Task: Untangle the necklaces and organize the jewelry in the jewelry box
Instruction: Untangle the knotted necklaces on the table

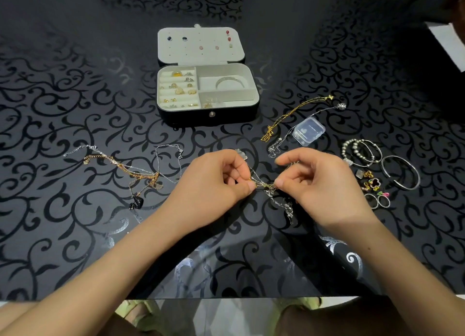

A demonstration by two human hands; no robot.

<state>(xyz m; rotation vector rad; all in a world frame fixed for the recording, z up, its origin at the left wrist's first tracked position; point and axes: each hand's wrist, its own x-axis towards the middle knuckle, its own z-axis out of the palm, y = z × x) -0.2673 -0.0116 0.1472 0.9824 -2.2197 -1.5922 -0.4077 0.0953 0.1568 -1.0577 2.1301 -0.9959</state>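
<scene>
Necklaces (265,186) pinched in a knot

Fingers of the left hand (221,182) and right hand (312,184) pinch the gold-and-silver knot over the surface (75,84); its strand count is indistinct. Jewelry box (208,114) lies open at 12 o'clock.

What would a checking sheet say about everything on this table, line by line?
Surface: black table with a shiny swirl pattern.
Job's things: open jewelry box, partly filled; knot of gold and silver chains between the hands; second chain tangle at the left; gold necklace and silver necklace laid out on the right; beaded bracelets, bangle and rings at the far right.
Clutter: small clear plastic box.
Grippers: left hand and right hand both pinch the knot.
Cables: nothing seen.
Surroundings: white object at the right edge, too cut off to tell what it is.
</scene>
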